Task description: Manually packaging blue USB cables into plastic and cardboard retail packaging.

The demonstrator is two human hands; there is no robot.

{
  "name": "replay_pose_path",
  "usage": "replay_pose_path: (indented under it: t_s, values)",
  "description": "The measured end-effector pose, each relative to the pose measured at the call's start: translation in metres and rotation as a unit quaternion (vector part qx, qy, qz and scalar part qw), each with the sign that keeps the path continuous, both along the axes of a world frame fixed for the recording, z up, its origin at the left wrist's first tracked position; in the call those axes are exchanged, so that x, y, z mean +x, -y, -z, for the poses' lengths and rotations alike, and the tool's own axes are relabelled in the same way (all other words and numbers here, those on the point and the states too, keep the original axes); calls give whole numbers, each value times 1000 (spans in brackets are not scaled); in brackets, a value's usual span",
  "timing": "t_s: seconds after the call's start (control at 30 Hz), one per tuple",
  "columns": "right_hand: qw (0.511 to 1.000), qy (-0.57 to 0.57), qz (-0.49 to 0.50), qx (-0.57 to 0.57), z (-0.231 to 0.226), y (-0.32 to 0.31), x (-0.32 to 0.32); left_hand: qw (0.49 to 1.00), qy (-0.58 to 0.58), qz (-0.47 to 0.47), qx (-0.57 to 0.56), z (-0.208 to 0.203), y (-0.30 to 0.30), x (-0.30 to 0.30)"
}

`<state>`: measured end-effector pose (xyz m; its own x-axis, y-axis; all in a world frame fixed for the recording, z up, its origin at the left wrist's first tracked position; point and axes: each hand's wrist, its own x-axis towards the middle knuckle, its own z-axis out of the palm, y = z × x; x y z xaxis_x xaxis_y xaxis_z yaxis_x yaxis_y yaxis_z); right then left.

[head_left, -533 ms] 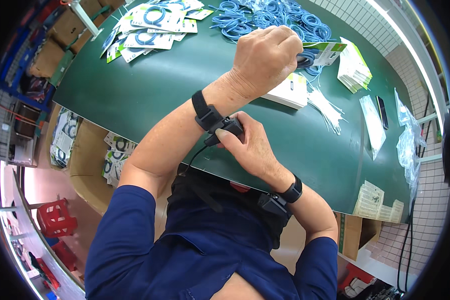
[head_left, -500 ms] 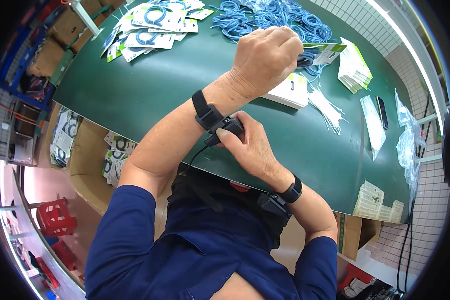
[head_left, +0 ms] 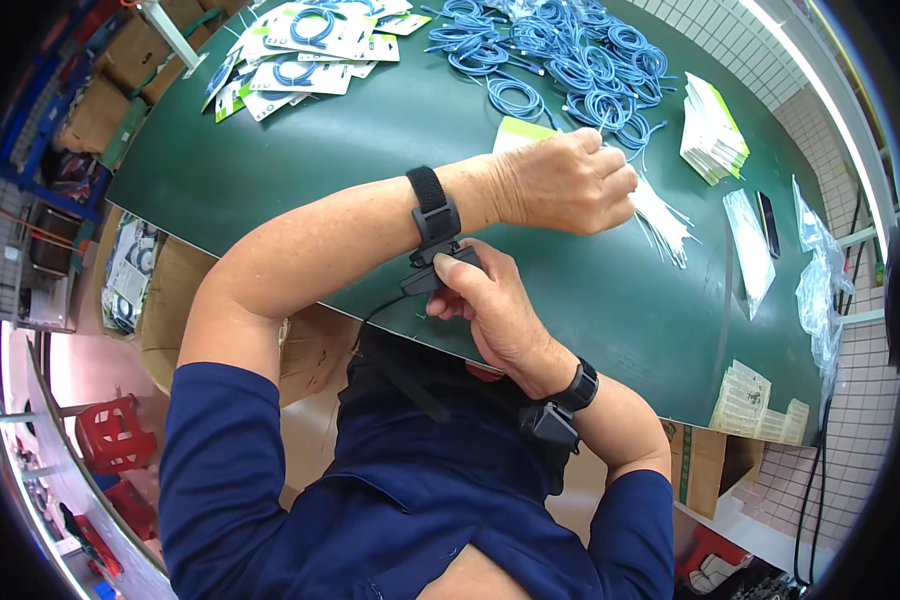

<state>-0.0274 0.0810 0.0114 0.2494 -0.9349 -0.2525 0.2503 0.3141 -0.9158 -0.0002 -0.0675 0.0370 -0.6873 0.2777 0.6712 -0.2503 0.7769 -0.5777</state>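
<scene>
My left hand [head_left: 578, 185] is closed in a fist over the table, knuckles up; whatever its fingers hold is hidden. Beneath and behind it lies a stack of white and green cards [head_left: 522, 134], mostly covered by the hand. A bundle of thin white ties [head_left: 662, 222] fans out just to its right. My right hand [head_left: 492, 302] grips a small black box-shaped device [head_left: 440, 275] beside the black strap [head_left: 430, 200] on my left wrist, thumb on top. A black cord runs from this device toward my body.
Coiled blue cables [head_left: 610, 60] pile up at the far middle. Carded cables [head_left: 310, 50] lie at the far left, and a white card stack [head_left: 712, 130] at the right. Nearby are a plastic sleeve [head_left: 748, 250], a dark slim object [head_left: 767, 225] and a printed sheet [head_left: 755, 405].
My left hand has come nearer and lower, and the green-and-white card with a dark coil seen by it is no longer visible. My right hand stays on the device.
</scene>
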Motion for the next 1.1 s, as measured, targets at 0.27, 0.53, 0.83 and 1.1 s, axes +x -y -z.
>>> replay_pose_path:
  t_s: [0.27, 0.53, 0.83, 1.1]
  values:
    - [966, -214, -12, -143, -1, 15, -21, 991, -94, -37, 86, -27, 18, 5]
    - [984, -151, -5, -94, -15, 20, -39, 959, -235, -39, 151, -41, 34, -5]
    - [948, -209, -149, -191, -30, 28, -95, 925, -219, 27, 310, -30, 24, 3]
    - [933, 55, 57, -350, -64, 54, -204, 901, -188, 94, 380, 4, 25, 7]
